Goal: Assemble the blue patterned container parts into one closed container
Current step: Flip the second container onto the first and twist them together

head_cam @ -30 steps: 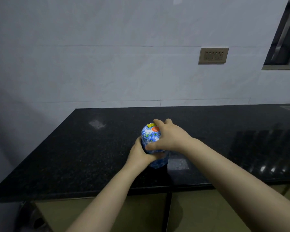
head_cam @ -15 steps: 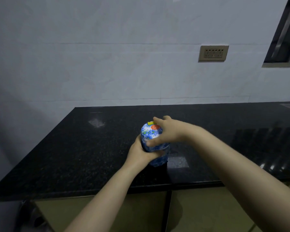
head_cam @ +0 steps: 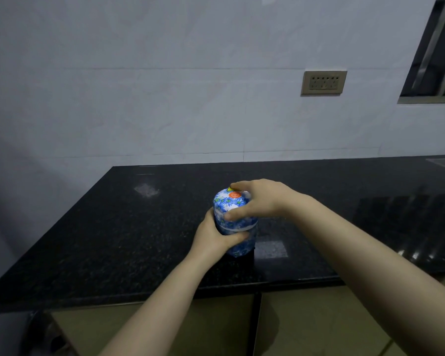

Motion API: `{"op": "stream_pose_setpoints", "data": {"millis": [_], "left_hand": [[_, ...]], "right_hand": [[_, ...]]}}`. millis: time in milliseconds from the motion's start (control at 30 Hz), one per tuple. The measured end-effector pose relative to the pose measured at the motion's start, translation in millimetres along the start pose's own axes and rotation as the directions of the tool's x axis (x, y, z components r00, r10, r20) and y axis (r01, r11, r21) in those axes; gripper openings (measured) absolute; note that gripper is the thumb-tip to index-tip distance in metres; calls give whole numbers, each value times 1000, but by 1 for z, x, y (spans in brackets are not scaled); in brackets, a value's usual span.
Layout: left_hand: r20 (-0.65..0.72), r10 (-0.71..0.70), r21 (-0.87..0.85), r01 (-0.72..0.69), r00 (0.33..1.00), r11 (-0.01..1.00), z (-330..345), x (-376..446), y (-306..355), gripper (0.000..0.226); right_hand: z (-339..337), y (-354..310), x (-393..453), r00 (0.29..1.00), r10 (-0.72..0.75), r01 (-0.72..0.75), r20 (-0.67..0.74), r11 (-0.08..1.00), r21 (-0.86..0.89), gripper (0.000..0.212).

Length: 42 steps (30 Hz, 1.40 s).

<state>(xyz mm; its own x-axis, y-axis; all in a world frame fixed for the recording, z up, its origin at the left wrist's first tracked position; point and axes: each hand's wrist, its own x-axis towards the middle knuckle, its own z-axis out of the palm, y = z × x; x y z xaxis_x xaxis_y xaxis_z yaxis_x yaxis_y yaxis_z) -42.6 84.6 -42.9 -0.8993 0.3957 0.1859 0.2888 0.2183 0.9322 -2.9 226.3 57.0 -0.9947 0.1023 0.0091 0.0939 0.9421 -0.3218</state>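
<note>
I saw a black speckled table (head_cam: 113, 240) against a pale tiled wall (head_cam: 165, 98) with a socket plate (head_cam: 323, 82). My left hand (head_cam: 213, 236) wrapped the blue patterned container (head_cam: 235, 222) low; my right hand (head_cam: 257, 200) clasped its domed top. An orange sticker (head_cam: 234, 194) showed there, unreadable.
</note>
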Motion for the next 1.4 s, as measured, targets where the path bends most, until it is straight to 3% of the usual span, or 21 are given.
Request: {"op": "stream_pose_setpoints", "data": {"millis": [133, 233, 300, 467, 667, 833, 1033, 1233, 1400], "left_hand": [[-12, 16, 2, -16, 1000, 1000, 0, 0, 1, 78], [-19, 21, 9, -21, 1000, 1000, 0, 0, 1, 78], [-19, 22, 10, -22, 1000, 1000, 1, 0, 0, 78], [-28, 22, 15, -21, 999, 1000, 1, 0, 0, 76], [-32, 29, 25, -28, 999, 999, 1, -1, 1, 76], [-39, 40, 23, -39, 998, 999, 2, -1, 2, 78], [-30, 28, 17, -27, 999, 999, 2, -1, 1, 79], [-46, 19, 23, -18, 999, 1000, 4, -1, 1, 77], [-51, 19, 23, -18, 998, 1000, 5, -1, 0, 76]], "right_hand": [[-3, 7, 0, 991, -69, 32, 118, 956, 292, 84], [4, 10, -1, 992, -107, 67, 69, 899, 432, 76], [7, 11, -1, 994, -111, 93, 19, 905, 414, 73], [11, 8, 1, 995, -71, 82, -65, 981, 178, 74], [-2, 15, 6, 987, -104, 64, 120, 953, 298, 83], [7, 19, 5, 994, -109, 90, 23, 911, 402, 78], [11, 15, 2, 990, -105, 122, -95, 973, 197, 77], [8, 18, 1, 995, -82, 62, 51, 949, 310, 87], [16, 17, -2, 997, -64, 72, -41, 964, 256, 90]]}}
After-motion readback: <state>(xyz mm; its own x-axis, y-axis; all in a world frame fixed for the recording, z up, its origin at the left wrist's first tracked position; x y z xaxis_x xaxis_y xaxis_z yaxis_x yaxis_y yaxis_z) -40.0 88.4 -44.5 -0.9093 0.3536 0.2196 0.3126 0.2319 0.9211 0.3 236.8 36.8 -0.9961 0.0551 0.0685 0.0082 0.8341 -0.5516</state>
